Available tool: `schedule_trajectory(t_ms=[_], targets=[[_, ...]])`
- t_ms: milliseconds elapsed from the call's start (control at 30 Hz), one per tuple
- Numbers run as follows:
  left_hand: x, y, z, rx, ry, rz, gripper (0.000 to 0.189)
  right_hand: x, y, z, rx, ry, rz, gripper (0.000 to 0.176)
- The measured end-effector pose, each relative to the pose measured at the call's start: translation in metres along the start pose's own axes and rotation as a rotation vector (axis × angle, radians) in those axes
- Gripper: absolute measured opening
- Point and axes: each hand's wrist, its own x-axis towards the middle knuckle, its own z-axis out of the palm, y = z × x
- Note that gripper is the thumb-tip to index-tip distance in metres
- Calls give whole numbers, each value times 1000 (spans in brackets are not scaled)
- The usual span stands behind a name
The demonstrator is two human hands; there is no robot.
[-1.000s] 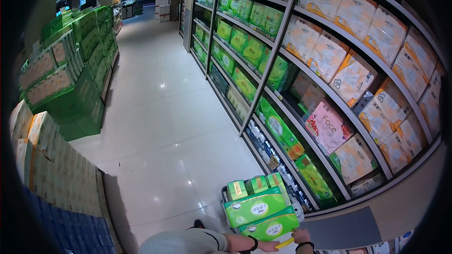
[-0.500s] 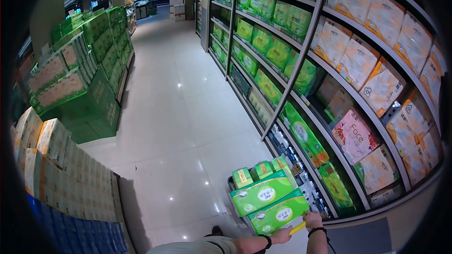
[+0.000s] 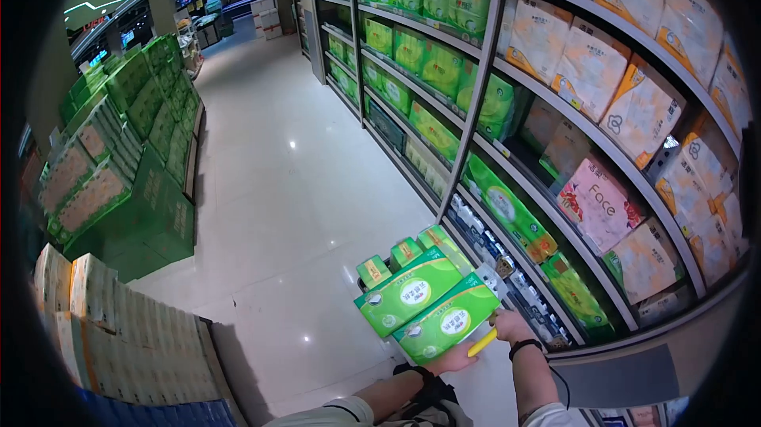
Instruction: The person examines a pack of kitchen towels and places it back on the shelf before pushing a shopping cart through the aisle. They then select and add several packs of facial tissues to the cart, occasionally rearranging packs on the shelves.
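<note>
Both hands grip a yellow handle at the near side of a loaded cart. My left hand is closed around its left end, close to the nearest pack. Farther right, my right hand is closed at the other end. On the cart, two large green tissue packs, a near one and a far one, lie side by side. Beyond them stand smaller green packs. The cart's frame is mostly hidden under the load.
Tall shelving with tissue packs runs along the right, close beside the cart. Green packs are stacked on a display at left, with a stack of pale packs nearer. A tiled aisle stretches ahead between them.
The view has turned slightly, so the cart and hands appear farther left and higher. Both hands stay on the yellow handle, and the packs keep their places on the cart.
</note>
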Motion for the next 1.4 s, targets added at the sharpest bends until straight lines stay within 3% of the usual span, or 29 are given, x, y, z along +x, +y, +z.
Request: schedule_trajectory(t_ms=[133,267,333,467,600,733,1033,1167,1300,1400], targets=[[8,-10,-24,71,57,6,34,28,-13,-26,60,-62,26,18],[16,-22,-50,73,-99,-100,34,51,-18,-28,44,-91,18,22],[22,-16,-72,-1,-99,-207,33,65,-23,-47,58,-66,-17,20],[22,-16,-90,-121,-81,-185,30,83,-27,-48,89,-5,-40,19],[21,-6,-110,-102,-42,-114,32,95,-31,-52,117,95,-60,18],[30,-5,-135,34,-205,-271,37,107,-37,-47,143,154,-56,16],[25,-2,-172,19,-223,-300,35,128,-55,-56,214,274,-39,17],[24,-48,-188,75,-100,-148,41,146,-65,-67,236,256,-65,19],[21,-19,-214,309,36,-232,47,163,-78,-76,290,292,-108,21],[23,-40,-229,410,218,-261,44,192,-82,-90,266,264,-84,20]])
